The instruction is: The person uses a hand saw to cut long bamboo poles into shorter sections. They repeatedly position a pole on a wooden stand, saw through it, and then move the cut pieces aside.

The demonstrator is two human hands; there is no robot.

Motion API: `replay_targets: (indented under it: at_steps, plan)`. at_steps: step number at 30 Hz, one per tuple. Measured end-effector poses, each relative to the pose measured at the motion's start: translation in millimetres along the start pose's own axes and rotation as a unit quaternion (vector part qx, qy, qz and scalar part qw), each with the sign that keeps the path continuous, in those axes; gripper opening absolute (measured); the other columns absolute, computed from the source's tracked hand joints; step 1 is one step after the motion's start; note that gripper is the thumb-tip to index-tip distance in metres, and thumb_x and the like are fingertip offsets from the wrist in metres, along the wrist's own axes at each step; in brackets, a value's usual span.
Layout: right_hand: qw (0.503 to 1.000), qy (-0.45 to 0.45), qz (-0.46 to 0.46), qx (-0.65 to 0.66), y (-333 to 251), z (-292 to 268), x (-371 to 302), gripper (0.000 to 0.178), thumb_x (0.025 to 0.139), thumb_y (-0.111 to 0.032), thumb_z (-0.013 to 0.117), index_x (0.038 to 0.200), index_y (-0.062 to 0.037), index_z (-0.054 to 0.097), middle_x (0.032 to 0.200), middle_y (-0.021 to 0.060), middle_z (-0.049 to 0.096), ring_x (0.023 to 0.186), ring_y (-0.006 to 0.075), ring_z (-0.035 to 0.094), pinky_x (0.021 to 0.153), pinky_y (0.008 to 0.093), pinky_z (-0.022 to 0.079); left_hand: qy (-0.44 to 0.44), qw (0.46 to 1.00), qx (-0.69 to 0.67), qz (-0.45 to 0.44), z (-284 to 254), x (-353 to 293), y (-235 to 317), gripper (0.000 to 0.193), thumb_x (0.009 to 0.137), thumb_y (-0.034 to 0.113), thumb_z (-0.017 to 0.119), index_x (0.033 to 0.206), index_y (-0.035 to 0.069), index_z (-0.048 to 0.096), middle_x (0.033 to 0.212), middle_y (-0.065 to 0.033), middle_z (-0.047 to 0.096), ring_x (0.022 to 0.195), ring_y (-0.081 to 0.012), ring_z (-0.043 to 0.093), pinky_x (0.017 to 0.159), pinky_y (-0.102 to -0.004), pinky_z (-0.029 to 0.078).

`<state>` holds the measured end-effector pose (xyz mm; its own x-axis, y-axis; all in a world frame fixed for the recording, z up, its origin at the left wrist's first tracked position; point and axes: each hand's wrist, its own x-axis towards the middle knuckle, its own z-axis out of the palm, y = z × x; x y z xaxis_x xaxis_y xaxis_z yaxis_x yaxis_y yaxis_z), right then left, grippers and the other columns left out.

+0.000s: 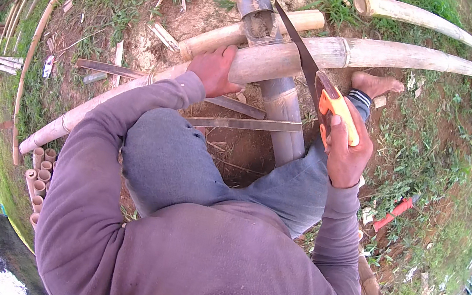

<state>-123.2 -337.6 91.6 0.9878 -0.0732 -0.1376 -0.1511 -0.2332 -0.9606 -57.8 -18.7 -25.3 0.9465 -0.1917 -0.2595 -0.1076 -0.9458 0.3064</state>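
A long pale bamboo pole point(387, 53) lies across a thick upright bamboo post point(281, 114). My left hand point(216, 70) presses down on this pole just left of the post. My right hand point(344, 149) grips the orange handle of a hand saw point(305, 60). The saw's dark blade slants up and left across the pole, its teeth on the bamboo right of my left hand. My bare foot point(376, 83) rests on the ground beside the pole. A second, thinner bamboo pole point(254, 30) lies just behind the first.
Several short cut bamboo tubes point(38, 178) stand bundled at lower left. A red-handled tool point(393, 213) lies in the grass at right. Another curved pole point(417, 17) lies at the top, flat bamboo slats point(239, 124) and chips on the bare soil.
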Motion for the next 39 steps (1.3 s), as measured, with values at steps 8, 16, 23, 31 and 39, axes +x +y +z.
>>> replay_targets:
  at_steps: [8, 16, 23, 31, 39]
  plan:
    - [0.997, 0.015, -0.046, -0.068, 39.9, -10.4, -33.5, 0.042, 0.104, -0.01, 0.067, 0.141, 0.0079, 0.063, 0.13, 0.0161, 0.074, 0.112, 0.0184, 0.071, 0.095, 0.0311, 0.058, 0.0, 0.997, 0.018, 0.072, 10.2, -12.7, -7.5, 0.099, 0.079, 0.046, 0.088, 0.153, 0.001, 0.04, 0.144, -0.0248, 0.058, 0.131, -0.0428, 0.061, 0.108, -0.0511, 0.051]
    - [0.999, 0.031, 0.008, 0.037, 51.6, 9.5, 4.2, 0.035, 0.106, -0.01, 0.068, 0.139, 0.002, 0.068, 0.11, 0.0068, 0.074, 0.081, 0.0059, 0.067, 0.064, 0.0217, 0.053, -0.039, 0.997, -0.032, 0.059, 5.6, -12.7, -6.5, 0.102, 0.078, 0.041, 0.089, 0.157, 0.003, 0.037, 0.148, -0.0237, 0.054, 0.136, -0.0433, 0.057, 0.113, -0.0512, 0.048]
    - [0.982, 0.137, -0.132, -0.009, 59.7, -28.7, -47.1, 0.043, 0.107, -0.018, 0.064, 0.142, 0.0068, 0.063, 0.112, 0.0106, 0.075, 0.07, 0.0072, 0.061, 0.056, 0.0222, 0.046, 0.011, 0.978, -0.206, 0.006, 13.6, -2.9, -19.5, 0.085, 0.093, 0.052, 0.077, 0.157, 0.004, 0.048, 0.142, -0.0245, 0.065, 0.129, -0.0388, 0.066, 0.111, -0.0445, 0.051]
    - [0.867, 0.326, -0.127, -0.355, 133.0, -129.8, -63.2, 0.052, 0.104, -0.02, 0.07, 0.15, 0.0011, 0.057, 0.133, 0.0214, 0.073, 0.115, 0.0314, 0.075, 0.094, 0.0424, 0.061, -0.096, 0.897, -0.423, -0.082, 22.2, 70.1, -30.4, 0.039, 0.098, 0.031, 0.077, 0.124, 0.002, 0.078, 0.118, -0.0132, 0.078, 0.111, -0.0205, 0.071, 0.101, -0.0332, 0.053]
    - [0.874, 0.278, 0.15, -0.37, 247.4, -177.0, -108.0, 0.061, 0.105, -0.042, 0.067, 0.149, -0.0008, 0.06, 0.135, 0.0225, 0.069, 0.115, 0.0352, 0.07, 0.1, 0.0469, 0.054, -0.157, 0.859, -0.483, -0.065, 8.6, 89.0, -33.7, 0.031, 0.094, 0.024, 0.082, 0.117, 0.003, 0.08, 0.111, -0.0075, 0.078, 0.104, -0.0166, 0.07, 0.095, -0.0317, 0.053]
